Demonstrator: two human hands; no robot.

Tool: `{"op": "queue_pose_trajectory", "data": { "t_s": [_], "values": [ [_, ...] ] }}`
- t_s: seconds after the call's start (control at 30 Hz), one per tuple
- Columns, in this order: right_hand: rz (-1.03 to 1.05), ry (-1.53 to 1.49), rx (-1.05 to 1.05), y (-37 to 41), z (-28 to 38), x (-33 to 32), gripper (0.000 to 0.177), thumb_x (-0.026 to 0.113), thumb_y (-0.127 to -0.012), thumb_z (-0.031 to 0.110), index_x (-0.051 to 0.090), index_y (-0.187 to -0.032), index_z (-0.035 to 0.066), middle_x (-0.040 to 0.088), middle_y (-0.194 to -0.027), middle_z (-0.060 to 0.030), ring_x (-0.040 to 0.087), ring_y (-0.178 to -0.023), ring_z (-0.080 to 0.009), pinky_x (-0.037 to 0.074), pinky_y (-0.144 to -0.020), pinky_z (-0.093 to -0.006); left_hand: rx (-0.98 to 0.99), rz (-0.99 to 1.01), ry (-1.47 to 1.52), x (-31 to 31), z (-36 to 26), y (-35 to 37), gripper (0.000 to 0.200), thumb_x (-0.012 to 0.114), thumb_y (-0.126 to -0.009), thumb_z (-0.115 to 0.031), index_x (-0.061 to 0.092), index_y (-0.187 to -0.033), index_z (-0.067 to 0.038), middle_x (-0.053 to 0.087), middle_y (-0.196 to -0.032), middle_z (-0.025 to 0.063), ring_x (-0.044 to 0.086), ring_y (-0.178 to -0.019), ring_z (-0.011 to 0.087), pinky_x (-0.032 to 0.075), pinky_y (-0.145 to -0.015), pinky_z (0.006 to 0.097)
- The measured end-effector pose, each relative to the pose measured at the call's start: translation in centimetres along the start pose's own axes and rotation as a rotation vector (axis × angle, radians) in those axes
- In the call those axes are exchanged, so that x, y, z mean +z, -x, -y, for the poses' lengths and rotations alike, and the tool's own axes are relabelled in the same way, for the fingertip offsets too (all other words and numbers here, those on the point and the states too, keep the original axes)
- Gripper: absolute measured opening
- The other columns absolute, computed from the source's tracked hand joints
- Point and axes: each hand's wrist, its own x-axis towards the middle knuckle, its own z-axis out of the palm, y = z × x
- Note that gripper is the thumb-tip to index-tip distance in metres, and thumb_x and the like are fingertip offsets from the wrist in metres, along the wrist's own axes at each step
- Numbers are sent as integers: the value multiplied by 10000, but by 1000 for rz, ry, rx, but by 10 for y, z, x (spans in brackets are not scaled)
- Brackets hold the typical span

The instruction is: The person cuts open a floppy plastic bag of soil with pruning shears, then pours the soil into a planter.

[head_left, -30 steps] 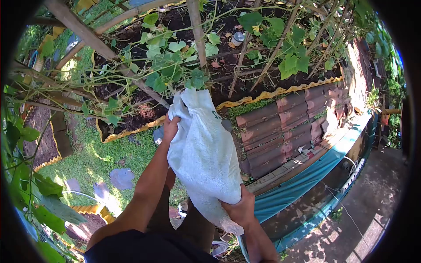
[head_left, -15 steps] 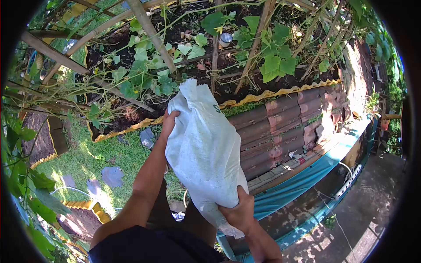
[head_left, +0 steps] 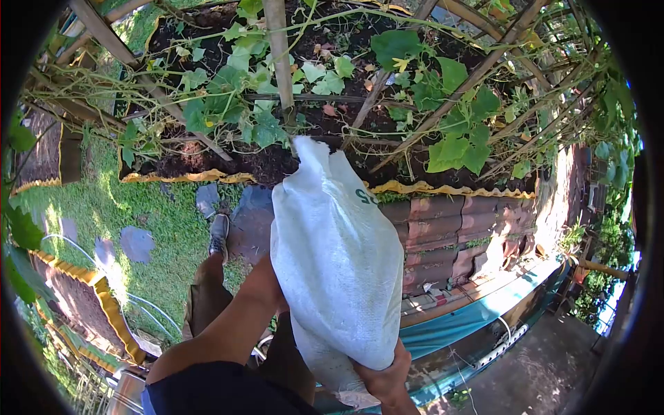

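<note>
A large white woven sack [head_left: 339, 256] with green print near its top hangs upright in front of my body, its gathered top end pointing toward the garden bed. My right hand [head_left: 389, 373] is closed on the lower right corner of the sack. Along the sack's left side reaches my left arm; my left hand [head_left: 278, 296] is mostly behind the sack, and its fingers are hidden. Just beyond the sack's top lies dark soil [head_left: 270, 166] with leafy vines.
Wooden poles [head_left: 280, 55] and vines cross above the bed, which has a wavy yellow edge [head_left: 449, 189]. Brown roof tiles [head_left: 443, 235] and a teal tarp [head_left: 449, 325] are at right. Stepping stones [head_left: 137, 243] dot the grass; my shoe [head_left: 219, 232] stands beside one.
The view has shifted. The sack now appears slightly lower and to the right. My left hand has slipped from sight behind it, and my left leg and shoe have come into view.
</note>
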Motion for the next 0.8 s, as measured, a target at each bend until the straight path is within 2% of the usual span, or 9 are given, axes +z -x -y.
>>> {"op": "queue_pose_trajectory", "data": {
  "t_s": [0.1,0.2,0.3,0.4,0.6,0.73,0.77,0.8],
  "values": [
    [-70,-177,46,2,-4,-2,570,888,-638,163,652,-1110,-52,744,-977,-148,703,-908,-200,539,-831,-332,2,-2,-70,21,12,0,477,594,-867,-144,529,-1325,-28,643,-1182,115,637,-1037,225,508,-928,363],
    [-114,-196,91,3,-10,-11,596,882,-624,113,632,-1136,-64,716,-1061,-133,669,-948,-195,513,-872,-338,10,-1,-128,34,13,0,478,594,-867,-146,529,-1326,-29,642,-1183,114,637,-1038,226,508,-929,364],
    [-228,-252,86,7,-11,-21,551,894,-651,129,655,-1114,-50,735,-997,-123,682,-916,-189,528,-842,-333,8,-1,-162,38,11,-2,478,595,-868,-148,529,-1326,-30,642,-1185,114,636,-1040,226,507,-931,365],
    [-226,-347,153,5,-21,-35,628,898,-622,130,629,-1155,-66,713,-1052,-125,662,-949,-195,514,-870,-335,-1,-3,-176,36,13,5,478,596,-868,-150,529,-1327,-32,642,-1186,113,636,-1042,227,506,-932,366],
    [-155,-314,72,-6,-26,-14,539,901,-660,144,663,-1108,-37,734,-1015,-114,680,-938,-188,524,-849,-328,-22,-3,-191,32,24,3,479,597,-869,-154,530,-1328,-34,641,-1189,112,635,-1045,228,505,-935,368],
    [-117,-310,153,-18,-62,-16,551,907,-649,141,663,-1109,-38,733,-1030,-123,679,-944,-186,520,-861,-330,-18,0,-211,32,22,-13,479,598,-870,-156,530,-1329,-36,641,-1191,112,635,-1047,229,504,-937,369],
    [-131,-290,181,-23,-78,-12,516,870,-638,27,662,-1103,-58,717,-1045,-109,648,-930,-183,508,-872,-341,-18,3,-213,32,22,-15,479,598,-870,-157,530,-1329,-37,641,-1191,111,634,-1048,230,504,-937,370],
    [-111,-327,207,-27,-96,-8,509,872,-651,33,661,-1106,-55,720,-1039,-108,654,-924,-179,512,-867,-336,-22,6,-214,33,22,-17,479,599,-870,-158,530,-1329,-37,641,-1192,111,634,-1048,230,504,-938,370]
  ]
}}
